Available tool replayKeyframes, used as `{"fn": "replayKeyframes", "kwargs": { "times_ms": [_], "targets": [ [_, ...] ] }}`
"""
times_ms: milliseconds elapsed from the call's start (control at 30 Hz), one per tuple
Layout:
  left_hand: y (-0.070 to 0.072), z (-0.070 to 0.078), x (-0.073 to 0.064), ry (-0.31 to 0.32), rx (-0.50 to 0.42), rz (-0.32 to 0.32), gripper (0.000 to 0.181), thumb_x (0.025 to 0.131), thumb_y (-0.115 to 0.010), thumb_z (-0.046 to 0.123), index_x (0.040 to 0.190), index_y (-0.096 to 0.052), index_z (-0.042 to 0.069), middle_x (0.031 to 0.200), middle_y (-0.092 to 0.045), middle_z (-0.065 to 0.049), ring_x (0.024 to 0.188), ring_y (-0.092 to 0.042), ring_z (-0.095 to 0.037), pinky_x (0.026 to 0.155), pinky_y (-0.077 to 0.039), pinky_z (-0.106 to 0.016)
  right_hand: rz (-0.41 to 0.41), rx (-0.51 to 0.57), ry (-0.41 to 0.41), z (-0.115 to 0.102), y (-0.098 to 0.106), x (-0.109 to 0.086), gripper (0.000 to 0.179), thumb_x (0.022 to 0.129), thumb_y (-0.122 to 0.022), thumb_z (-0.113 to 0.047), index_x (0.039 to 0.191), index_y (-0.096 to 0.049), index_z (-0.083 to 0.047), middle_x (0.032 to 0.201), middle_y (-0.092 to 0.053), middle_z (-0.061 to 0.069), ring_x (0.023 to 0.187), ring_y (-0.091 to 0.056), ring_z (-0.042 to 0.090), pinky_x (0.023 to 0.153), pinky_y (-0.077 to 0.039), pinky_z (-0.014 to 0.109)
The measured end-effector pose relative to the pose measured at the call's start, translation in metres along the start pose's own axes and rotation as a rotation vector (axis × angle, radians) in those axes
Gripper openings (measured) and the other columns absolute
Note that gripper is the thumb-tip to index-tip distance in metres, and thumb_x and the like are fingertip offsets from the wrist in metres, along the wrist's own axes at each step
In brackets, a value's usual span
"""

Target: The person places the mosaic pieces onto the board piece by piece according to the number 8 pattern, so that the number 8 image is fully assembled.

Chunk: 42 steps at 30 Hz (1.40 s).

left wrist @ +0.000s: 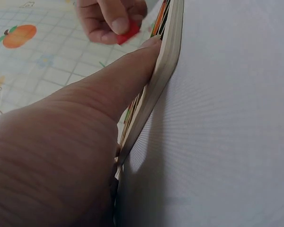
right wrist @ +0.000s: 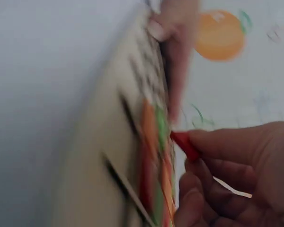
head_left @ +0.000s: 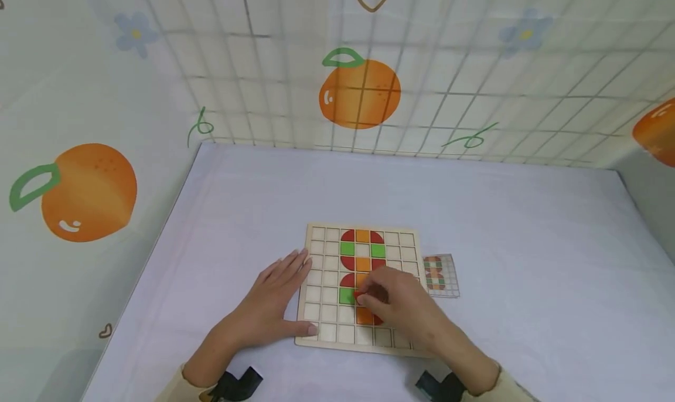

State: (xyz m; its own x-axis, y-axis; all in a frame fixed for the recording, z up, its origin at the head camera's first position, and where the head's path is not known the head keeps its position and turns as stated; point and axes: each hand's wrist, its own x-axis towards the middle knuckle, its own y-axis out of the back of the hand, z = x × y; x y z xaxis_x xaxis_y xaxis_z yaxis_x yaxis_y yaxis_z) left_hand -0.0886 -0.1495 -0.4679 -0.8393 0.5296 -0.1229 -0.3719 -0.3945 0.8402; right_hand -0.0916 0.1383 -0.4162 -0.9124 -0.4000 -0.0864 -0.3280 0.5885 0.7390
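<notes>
A wooden grid board point(head_left: 328, 333) lies on the white table, partly filled with colored tiles. My left hand point(head_left: 269, 308) rests along its left side, fingers straight at the edge and thumb on the lower left corner. Between thumb and fingertips, my right hand point(head_left: 408, 302) pinches a small red tile point(right wrist: 185, 144) over the board's lower middle. Beside that tile sits a green tile point(head_left: 346, 296) in its cell, with an orange tile point(head_left: 364, 316) below. Red rounded tiles point(head_left: 348, 236) stand in the upper rows. Some cells on the right are hidden under my right hand.
A small pattern card point(head_left: 445, 276) with a printed grid lies against the board's right side. Behind the table stands a wire grid point(head_left: 448, 91) covered by a cloth printed with oranges and flowers. Black straps and camera mounts point(head_left: 239, 384) sit at both wrists.
</notes>
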Motion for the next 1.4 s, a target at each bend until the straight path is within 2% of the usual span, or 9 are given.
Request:
{"fn": "replayKeyframes", "kwargs": {
  "times_ms": [133,333,400,467,633,733,967,1100,1400],
  "targets": [
    [0.000,-0.001,0.000,-0.005,-0.001,0.001,0.118,0.083,-0.074,0.072,0.169,-0.016,0.016,0.176,-0.006,0.004,0.160,0.003,-0.014,0.128,-0.003,-0.043,0.047,-0.137,0.095,-0.009,-0.023,0.000,0.016,0.089,-0.084,-0.014,0.089,-0.069,-0.021,0.082,-0.055,-0.015,0.074,-0.051,0.005,0.065,-0.050,0.021],
    [0.000,-0.003,0.000,-0.017,-0.003,0.009,0.117,0.084,-0.073,0.073,0.169,-0.017,0.016,0.176,-0.005,0.005,0.160,0.002,-0.015,0.127,-0.003,-0.042,0.263,-0.395,0.345,-0.014,-0.041,-0.004,0.025,0.080,-0.085,-0.002,0.082,-0.062,-0.013,0.079,-0.051,-0.006,0.074,-0.049,0.012,0.059,-0.051,0.024],
    [0.000,-0.005,0.000,-0.019,0.002,0.012,0.117,0.084,-0.072,0.074,0.169,-0.016,0.016,0.176,-0.005,0.005,0.160,0.002,-0.015,0.127,-0.003,-0.042,0.296,-0.438,0.386,-0.017,-0.045,-0.004,0.027,0.079,-0.084,0.000,0.079,-0.060,-0.013,0.077,-0.049,-0.004,0.072,-0.049,0.015,0.056,-0.050,0.025],
    [0.000,-0.005,0.000,-0.022,0.003,0.010,0.117,0.084,-0.072,0.074,0.169,-0.016,0.016,0.176,-0.005,0.005,0.160,0.003,-0.014,0.127,-0.003,-0.042,0.274,-0.434,0.363,-0.023,-0.048,-0.006,0.028,0.080,-0.084,-0.001,0.078,-0.059,-0.013,0.076,-0.048,-0.004,0.070,-0.049,0.015,0.055,-0.049,0.025],
    [-0.001,-0.006,0.000,-0.017,-0.001,0.008,0.118,0.083,-0.072,0.074,0.169,-0.016,0.017,0.176,-0.005,0.006,0.160,0.004,-0.012,0.127,-0.003,-0.041,0.084,-0.341,0.197,-0.036,-0.045,-0.009,0.028,0.087,-0.080,-0.003,0.077,-0.058,-0.017,0.071,-0.046,-0.009,0.066,-0.047,0.010,0.058,-0.046,0.024],
    [-0.001,-0.005,0.000,-0.016,0.002,0.009,0.118,0.083,-0.072,0.074,0.169,-0.016,0.017,0.175,-0.005,0.006,0.160,0.004,-0.012,0.127,-0.003,-0.041,0.031,-0.308,0.162,-0.036,-0.043,-0.008,0.027,0.089,-0.078,-0.004,0.078,-0.058,-0.018,0.071,-0.048,-0.010,0.067,-0.048,0.009,0.060,-0.047,0.025],
    [-0.001,-0.006,0.000,-0.015,0.005,0.007,0.118,0.083,-0.071,0.076,0.169,-0.016,0.017,0.175,-0.004,0.006,0.160,0.004,-0.013,0.127,-0.003,-0.042,0.006,-0.278,0.181,-0.034,-0.038,-0.010,0.018,0.088,-0.082,-0.004,0.086,-0.068,-0.015,0.083,-0.058,-0.010,0.079,-0.053,0.010,0.072,-0.055,0.027],
    [-0.001,-0.005,0.000,-0.008,0.013,0.003,0.119,0.083,-0.071,0.076,0.169,-0.016,0.017,0.175,-0.005,0.005,0.160,0.004,-0.013,0.128,-0.003,-0.042,0.043,-0.276,0.205,-0.031,-0.037,-0.013,0.016,0.088,-0.081,-0.002,0.089,-0.070,-0.013,0.086,-0.059,-0.008,0.080,-0.055,0.010,0.072,-0.056,0.028],
    [-0.001,-0.005,0.000,-0.008,0.009,0.001,0.119,0.083,-0.072,0.075,0.169,-0.015,0.016,0.175,-0.004,0.004,0.160,0.003,-0.014,0.127,-0.003,-0.041,0.049,-0.249,0.161,-0.027,-0.044,-0.013,0.016,0.088,-0.081,-0.001,0.091,-0.070,-0.013,0.085,-0.058,-0.008,0.080,-0.055,0.009,0.073,-0.056,0.028]
  ]
}}
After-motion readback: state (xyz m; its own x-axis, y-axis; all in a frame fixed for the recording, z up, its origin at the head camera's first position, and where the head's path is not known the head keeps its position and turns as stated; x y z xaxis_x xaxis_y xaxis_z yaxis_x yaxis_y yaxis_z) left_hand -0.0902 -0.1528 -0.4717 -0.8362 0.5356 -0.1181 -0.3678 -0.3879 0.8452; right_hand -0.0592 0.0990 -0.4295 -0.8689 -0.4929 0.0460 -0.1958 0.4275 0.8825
